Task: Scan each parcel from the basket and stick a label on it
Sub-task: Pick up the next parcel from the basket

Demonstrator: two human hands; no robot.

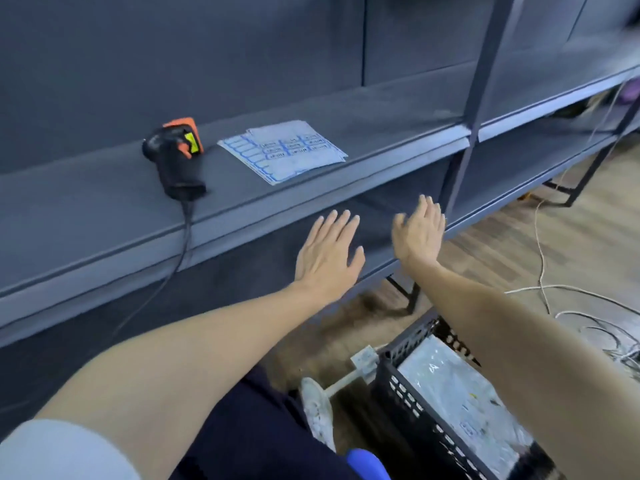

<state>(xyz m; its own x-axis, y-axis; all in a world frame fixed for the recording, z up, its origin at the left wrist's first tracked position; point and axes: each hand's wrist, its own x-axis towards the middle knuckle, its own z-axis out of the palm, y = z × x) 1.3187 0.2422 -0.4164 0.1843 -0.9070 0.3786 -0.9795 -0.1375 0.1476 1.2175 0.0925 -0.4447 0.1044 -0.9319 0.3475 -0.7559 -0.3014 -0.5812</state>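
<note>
Black scanner (176,157) lies handle twd shelf (381,109) edge.

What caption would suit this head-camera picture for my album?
Both hands, left and right, stretch open toward a shelf holding a barcode scanner and label sheets; a basket of parcels waits below.

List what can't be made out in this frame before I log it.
- Label sheets: print too small and blurred to read, head view.
- Basket: cut off by the bottom edge and crossed by the right forearm; how many parcels it holds cannot be told.
- Scanner cable: where it ends is lost in the dark below the shelf.
- Top right corner: motion-blurred.
</note>
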